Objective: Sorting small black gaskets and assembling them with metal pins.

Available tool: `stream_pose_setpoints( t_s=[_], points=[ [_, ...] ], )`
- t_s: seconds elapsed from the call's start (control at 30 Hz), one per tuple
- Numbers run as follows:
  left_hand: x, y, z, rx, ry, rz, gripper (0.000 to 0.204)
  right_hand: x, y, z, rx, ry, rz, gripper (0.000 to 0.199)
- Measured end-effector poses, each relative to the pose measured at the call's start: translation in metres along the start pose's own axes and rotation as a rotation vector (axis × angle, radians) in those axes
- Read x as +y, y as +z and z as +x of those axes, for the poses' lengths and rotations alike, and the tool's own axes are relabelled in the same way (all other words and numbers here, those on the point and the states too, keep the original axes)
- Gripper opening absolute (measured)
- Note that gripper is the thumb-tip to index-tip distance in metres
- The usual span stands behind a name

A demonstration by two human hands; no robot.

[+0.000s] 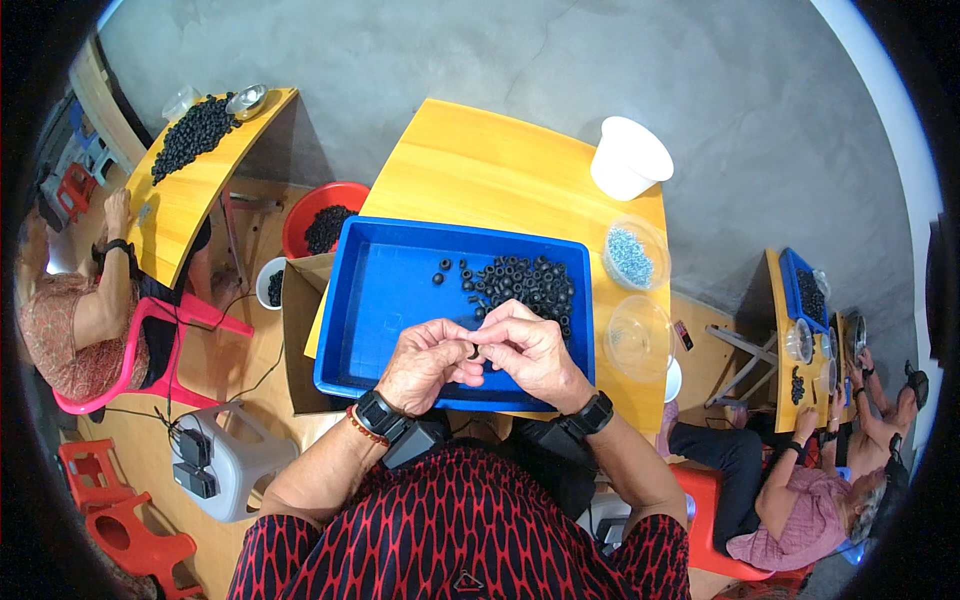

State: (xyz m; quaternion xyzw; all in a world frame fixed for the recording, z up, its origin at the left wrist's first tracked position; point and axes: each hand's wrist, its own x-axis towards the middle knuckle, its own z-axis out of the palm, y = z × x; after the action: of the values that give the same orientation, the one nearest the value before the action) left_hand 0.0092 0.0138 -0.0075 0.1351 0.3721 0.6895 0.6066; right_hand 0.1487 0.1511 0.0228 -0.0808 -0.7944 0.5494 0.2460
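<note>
My left hand [425,365] and my right hand [530,352] meet over the near side of a blue tray [375,300]. The left fingers pinch a small black round part [473,351], its kind too small to make out. Against it press the right thumb and fingertips, closed; whether they hold a separate small piece is hidden. Just beyond my right hand, a pile of black hollow round parts [535,280] fills the tray's right half. A few loose ones [440,272] lie left of the pile.
On the yellow table [480,150] stand a white tub [630,160], a clear bowl of small light-blue pieces [628,258] and another clear bowl [640,338]. A red basin [297,225] and a cardboard box [300,330] flank the left side. Other people work at tables on both sides.
</note>
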Motion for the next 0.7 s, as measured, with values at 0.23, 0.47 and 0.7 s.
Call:
stream_pose_setpoints(
  t_s=[0.23, 0.47, 0.7],
  points=[
    [-0.003, -0.003, 0.001, -0.011, 0.048, -0.005, 0.007, -0.021, -0.011, 0.006, -0.142, 0.026, -0.104, 0.03],
    [-0.003, 0.005, 0.0, 0.078, 0.081, 0.124, 0.005, -0.049, -0.008, 0.016, -0.373, 0.04, -0.744, 0.034],
    [-0.003, 0.011, -0.001, 0.155, 0.131, 0.34, 0.004, -0.046, 0.006, 0.019, -0.469, 0.076, -0.964, 0.031]
  ],
)
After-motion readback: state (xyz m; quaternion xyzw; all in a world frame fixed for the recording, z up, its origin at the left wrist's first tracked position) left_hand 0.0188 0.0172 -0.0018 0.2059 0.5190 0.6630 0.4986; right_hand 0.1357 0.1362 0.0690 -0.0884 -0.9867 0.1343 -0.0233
